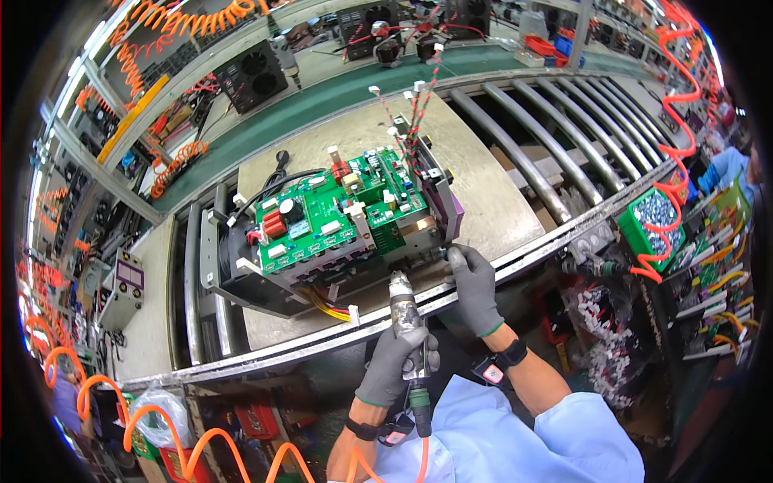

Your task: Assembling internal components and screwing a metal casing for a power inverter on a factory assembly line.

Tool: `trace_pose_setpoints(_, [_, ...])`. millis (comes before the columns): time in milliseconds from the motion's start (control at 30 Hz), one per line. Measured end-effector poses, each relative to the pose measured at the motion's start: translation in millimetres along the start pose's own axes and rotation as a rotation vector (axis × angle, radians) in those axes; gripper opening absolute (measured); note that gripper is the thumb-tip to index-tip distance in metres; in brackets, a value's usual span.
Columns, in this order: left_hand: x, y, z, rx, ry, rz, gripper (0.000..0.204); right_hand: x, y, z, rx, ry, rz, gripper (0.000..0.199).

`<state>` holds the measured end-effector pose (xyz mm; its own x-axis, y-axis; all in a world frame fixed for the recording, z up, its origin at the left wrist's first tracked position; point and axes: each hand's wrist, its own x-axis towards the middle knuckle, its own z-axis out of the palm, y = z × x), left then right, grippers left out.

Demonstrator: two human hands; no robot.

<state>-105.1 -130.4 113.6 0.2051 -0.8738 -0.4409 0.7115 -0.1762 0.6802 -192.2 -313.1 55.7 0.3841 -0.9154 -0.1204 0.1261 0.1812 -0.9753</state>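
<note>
Left hand (392, 364) is clamped on the pneumatic screwdriver (405, 318); right hand (473, 288), at 3 o'clock, pinches the chassis (266, 294) edge. A tilted bit could slip and gouge the green circuit board (338, 213).

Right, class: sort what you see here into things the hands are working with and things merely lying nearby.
In use:
left hand gripping the grey pneumatic screwdriver
right hand steadying the black metal chassis with green circuit boards

Lying about:
green bin of silver screws
black fan unit
coiled orange air hoses
</note>
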Motion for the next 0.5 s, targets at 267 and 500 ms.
trace_pose_setpoints(267, [37.4,1.3,11.0,0.036,0.184,0.129,0.021,31.1,3.7,-24.7,-0.334,0.013,-0.322,0.051])
trace_pose_setpoints(500, [83.9,-11.8,25.6,-0.043,0.222,0.284,0.016,50.9,1.7,-15.5,-0.392,-0.21,-0.402,0.066])
